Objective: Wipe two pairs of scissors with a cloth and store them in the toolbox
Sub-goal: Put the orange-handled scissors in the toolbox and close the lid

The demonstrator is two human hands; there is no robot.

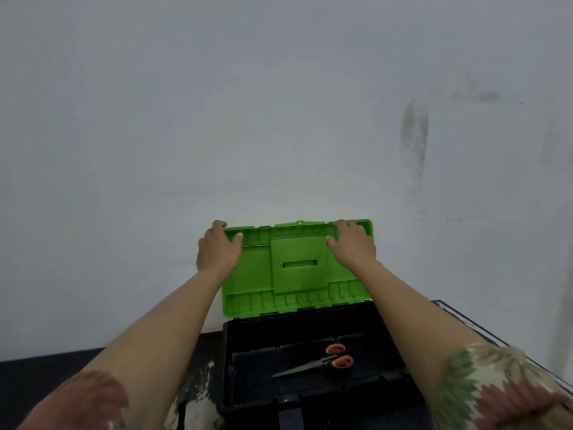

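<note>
Grey wall (279,103) (stained), dark table (46,377).

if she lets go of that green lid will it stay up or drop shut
The green lid stands about upright on its hinge, so it might tip either way. Both hands, left hand and right hand, grip its top edge. It looks like thin ribbed plastic: probably light, slightly flexible.

A pale grey-white wall (279,103) fills most of the view, marked on its right side by a dark vertical smudge (415,141) and fainter stains above it. Below runs a dark worktop (46,377), its surface blotched with whitish patches (198,386) near the middle. A thin dark frame edge (483,327) runs along the right.
</note>
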